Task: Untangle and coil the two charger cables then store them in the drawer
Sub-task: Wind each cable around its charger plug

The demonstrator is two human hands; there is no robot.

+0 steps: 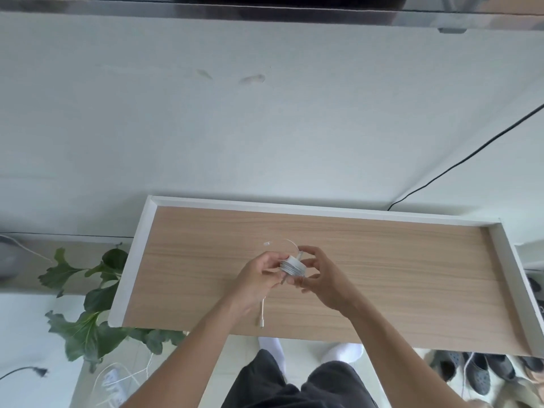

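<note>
Head view, looking down. A coiled white charger cable [291, 266] was held in the air between both hands, above the middle of a wood-grain top [382, 260] bordered on three sides by a raised white rim [323, 212]. The left hand [259, 278] pinched the coil's left side, its fingers curled onto the windings. The right hand [321, 278] closed on the coil's right side, with curled fingers above and below it; both hands were thus clamped on the same coil. One free end [261, 319] hung down from under the left hand and ended in a small connector just above the near edge of the top. The other free end [282, 241] arched up and to the left from the top of the coil, its tip blurred. Whether the coil held one cable or two could not be told.

Surroundings: a leafy green plant [88, 290] stood to the left of the top. A black cord [471, 154] ran across the white wall [265, 128]. A white power strip [112, 381] with loose white leads lay on the floor at lower left. Dark shoes [477, 375] lay at lower right. The person's feet in white socks [341, 351] showed below the near edge.
</note>
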